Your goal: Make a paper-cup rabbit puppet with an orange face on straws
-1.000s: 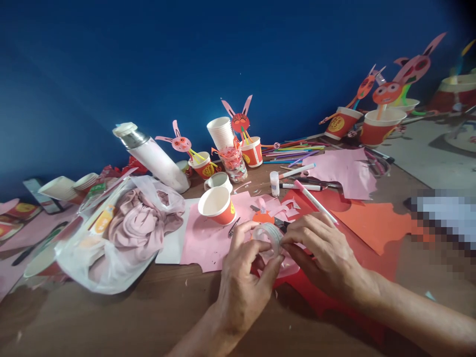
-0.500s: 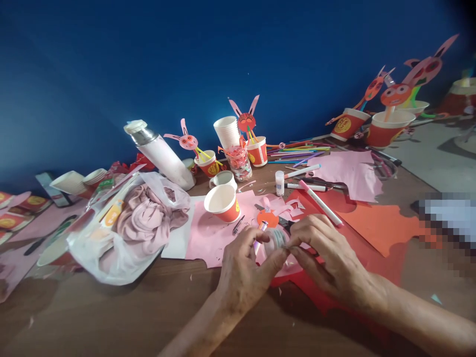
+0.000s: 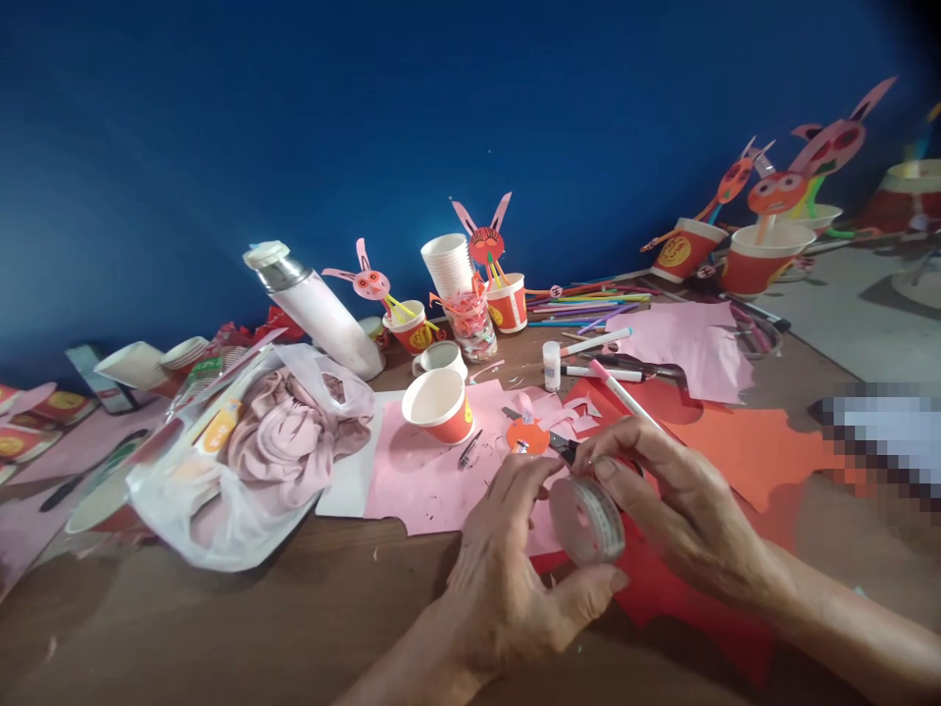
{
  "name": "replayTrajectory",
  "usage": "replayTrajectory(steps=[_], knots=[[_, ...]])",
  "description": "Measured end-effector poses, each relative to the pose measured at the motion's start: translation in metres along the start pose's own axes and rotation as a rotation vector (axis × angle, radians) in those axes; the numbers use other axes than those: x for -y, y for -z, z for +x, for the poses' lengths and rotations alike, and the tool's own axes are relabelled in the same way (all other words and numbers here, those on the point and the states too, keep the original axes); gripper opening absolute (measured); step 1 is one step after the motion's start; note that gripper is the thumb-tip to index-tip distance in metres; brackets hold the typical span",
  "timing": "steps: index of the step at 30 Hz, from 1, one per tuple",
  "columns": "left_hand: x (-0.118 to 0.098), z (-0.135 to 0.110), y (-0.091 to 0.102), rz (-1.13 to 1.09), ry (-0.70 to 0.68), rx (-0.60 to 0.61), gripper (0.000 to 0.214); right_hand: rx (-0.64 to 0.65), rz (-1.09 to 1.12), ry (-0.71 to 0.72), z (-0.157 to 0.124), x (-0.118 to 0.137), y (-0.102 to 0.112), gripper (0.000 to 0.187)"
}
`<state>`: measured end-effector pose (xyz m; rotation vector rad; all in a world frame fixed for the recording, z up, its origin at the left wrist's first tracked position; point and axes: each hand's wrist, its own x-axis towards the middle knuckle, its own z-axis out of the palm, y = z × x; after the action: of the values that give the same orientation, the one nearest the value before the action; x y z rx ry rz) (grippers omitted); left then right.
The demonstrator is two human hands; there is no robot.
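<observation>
A roll of clear tape (image 3: 586, 522) is tilted up between my two hands. My right hand (image 3: 680, 525) pinches its upper right edge with thumb and fingertips. My left hand (image 3: 511, 564) is beside the roll, its fingers bent at the left and its thumb spread apart below. Just past the left fingers lies an orange paper disc (image 3: 527, 437), with scissors (image 3: 563, 446) partly under it. A small white-ended item shows above those fingers; whether the hand touches it, I cannot tell. Pink paper (image 3: 430, 490) and red paper (image 3: 683, 588) lie beneath.
A paper cup (image 3: 439, 407) and a glue stick (image 3: 551, 366) stand beyond my hands. Markers (image 3: 621, 392) lie to the right. A plastic bag with cloth (image 3: 242, 510) occupies the left. Behind are a thermos (image 3: 323, 319), a scrap-filled jar (image 3: 471, 324) and several rabbit-faced cups.
The tape roll has come up and towards me, turned more on edge. My left thumb has left the right fingertips and spread out; my right hand now grips the roll's edge.
</observation>
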<state>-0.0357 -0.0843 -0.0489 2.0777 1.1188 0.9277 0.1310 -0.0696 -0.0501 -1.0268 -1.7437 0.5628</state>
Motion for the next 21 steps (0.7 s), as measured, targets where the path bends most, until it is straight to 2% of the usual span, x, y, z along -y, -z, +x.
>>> replayTrajectory(steps=[3, 6, 10, 16, 21], knots=[[-0.005, 0.0, -0.003, -0.136, 0.099, 0.026, 0.044, -0.005, -0.055, 0.033, -0.002, -0.001, 0.0, 0.011], [-0.012, 0.003, -0.003, -0.216, 0.292, 0.066, 0.026, -0.007, -0.152, 0.089, -0.004, -0.003, -0.002, 0.01], [-0.018, 0.007, -0.001, -0.272, 0.52, 0.111, 0.021, -0.006, -0.248, 0.126, -0.004, -0.004, -0.005, 0.011], [-0.006, 0.0, -0.002, -0.316, 0.598, 0.131, 0.02, -0.093, -0.217, 0.091, -0.005, -0.006, -0.001, 0.009], [-0.002, -0.001, -0.007, -0.433, 0.514, 0.167, 0.027, -0.037, -0.053, -0.015, -0.003, -0.006, 0.001, 0.01]])
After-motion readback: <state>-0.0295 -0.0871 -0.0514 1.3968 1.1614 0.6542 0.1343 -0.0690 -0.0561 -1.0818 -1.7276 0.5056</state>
